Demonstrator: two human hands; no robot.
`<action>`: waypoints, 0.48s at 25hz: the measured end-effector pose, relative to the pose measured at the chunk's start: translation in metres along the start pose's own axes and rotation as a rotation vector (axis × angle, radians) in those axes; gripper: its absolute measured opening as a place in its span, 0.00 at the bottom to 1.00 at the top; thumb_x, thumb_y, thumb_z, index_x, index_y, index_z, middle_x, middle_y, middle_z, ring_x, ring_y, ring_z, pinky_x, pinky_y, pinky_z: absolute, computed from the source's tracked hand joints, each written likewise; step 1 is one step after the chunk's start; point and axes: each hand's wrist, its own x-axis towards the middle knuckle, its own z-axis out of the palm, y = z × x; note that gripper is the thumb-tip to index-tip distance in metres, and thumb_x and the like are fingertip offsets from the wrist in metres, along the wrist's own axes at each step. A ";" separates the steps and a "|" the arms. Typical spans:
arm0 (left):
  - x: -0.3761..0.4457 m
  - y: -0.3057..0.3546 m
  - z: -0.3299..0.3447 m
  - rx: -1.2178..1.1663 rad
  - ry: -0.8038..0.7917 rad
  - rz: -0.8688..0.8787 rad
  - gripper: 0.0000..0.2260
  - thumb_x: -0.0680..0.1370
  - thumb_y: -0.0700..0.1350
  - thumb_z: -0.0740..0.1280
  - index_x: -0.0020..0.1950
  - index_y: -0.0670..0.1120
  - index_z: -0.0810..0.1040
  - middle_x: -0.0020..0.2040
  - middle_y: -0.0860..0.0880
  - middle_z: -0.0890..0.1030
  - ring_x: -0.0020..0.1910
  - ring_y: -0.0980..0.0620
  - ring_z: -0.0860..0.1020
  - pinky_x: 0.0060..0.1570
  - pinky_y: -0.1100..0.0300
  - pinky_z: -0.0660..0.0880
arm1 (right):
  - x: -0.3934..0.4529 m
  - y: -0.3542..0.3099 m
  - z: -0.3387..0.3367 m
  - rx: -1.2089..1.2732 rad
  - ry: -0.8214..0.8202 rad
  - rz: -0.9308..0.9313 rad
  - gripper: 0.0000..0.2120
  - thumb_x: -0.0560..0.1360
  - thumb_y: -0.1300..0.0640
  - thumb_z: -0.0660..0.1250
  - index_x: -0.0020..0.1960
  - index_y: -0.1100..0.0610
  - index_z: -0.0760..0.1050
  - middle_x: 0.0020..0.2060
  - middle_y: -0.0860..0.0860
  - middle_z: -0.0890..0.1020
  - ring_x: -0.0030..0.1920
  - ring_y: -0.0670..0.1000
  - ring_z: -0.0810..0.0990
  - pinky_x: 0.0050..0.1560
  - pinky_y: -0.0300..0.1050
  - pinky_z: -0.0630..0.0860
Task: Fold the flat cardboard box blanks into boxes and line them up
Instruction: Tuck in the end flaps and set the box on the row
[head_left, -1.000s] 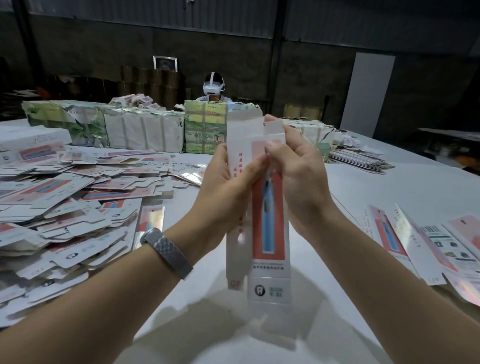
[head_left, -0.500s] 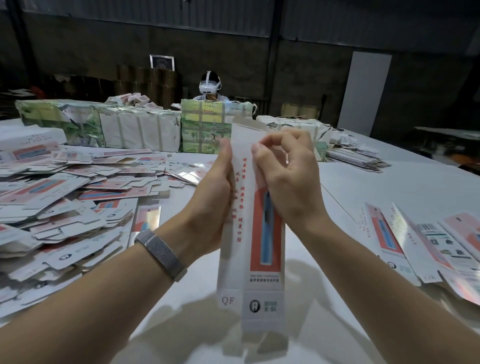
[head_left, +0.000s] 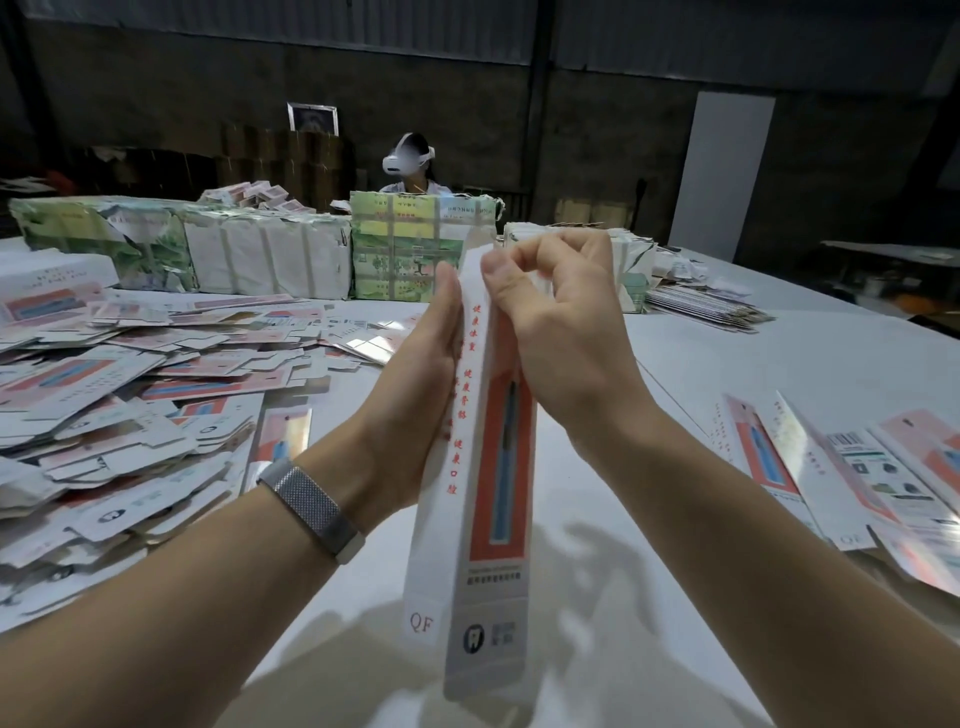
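Hands meet at the top of the upright box (head_left: 480, 493): left hand (head_left: 415, 395) cups its side, right hand (head_left: 561, 332) pinches its upper end; long, white, orange-panelled.

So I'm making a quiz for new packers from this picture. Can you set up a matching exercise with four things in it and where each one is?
Things:
1. long box
2. heap of flat blanks
3. metal mesh wristband
4. wrapped bundles

Places:
A. on the left wrist
B. along the far side of the table
C. held up between both hands
D. spread over the table's left part

Pairs: 1-C, 2-D, 3-A, 4-B
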 end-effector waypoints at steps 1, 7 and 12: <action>0.000 -0.001 0.002 0.011 0.008 0.002 0.36 0.77 0.71 0.53 0.56 0.41 0.81 0.47 0.39 0.80 0.41 0.43 0.81 0.42 0.54 0.81 | -0.001 -0.001 0.001 0.025 -0.010 -0.002 0.10 0.79 0.47 0.65 0.41 0.48 0.75 0.50 0.44 0.67 0.61 0.47 0.70 0.60 0.37 0.71; 0.003 0.002 0.005 -0.147 -0.112 0.122 0.46 0.67 0.64 0.77 0.77 0.44 0.64 0.61 0.38 0.79 0.55 0.43 0.82 0.49 0.51 0.80 | -0.011 0.003 0.007 0.215 -0.022 -0.028 0.07 0.78 0.46 0.65 0.54 0.44 0.75 0.57 0.51 0.74 0.59 0.50 0.77 0.59 0.53 0.78; 0.005 0.004 0.006 -0.205 0.087 0.172 0.30 0.74 0.52 0.72 0.71 0.41 0.69 0.55 0.36 0.81 0.48 0.43 0.83 0.44 0.52 0.80 | -0.016 0.002 0.010 0.475 -0.117 0.115 0.09 0.84 0.55 0.58 0.59 0.53 0.75 0.52 0.56 0.83 0.53 0.59 0.83 0.57 0.61 0.80</action>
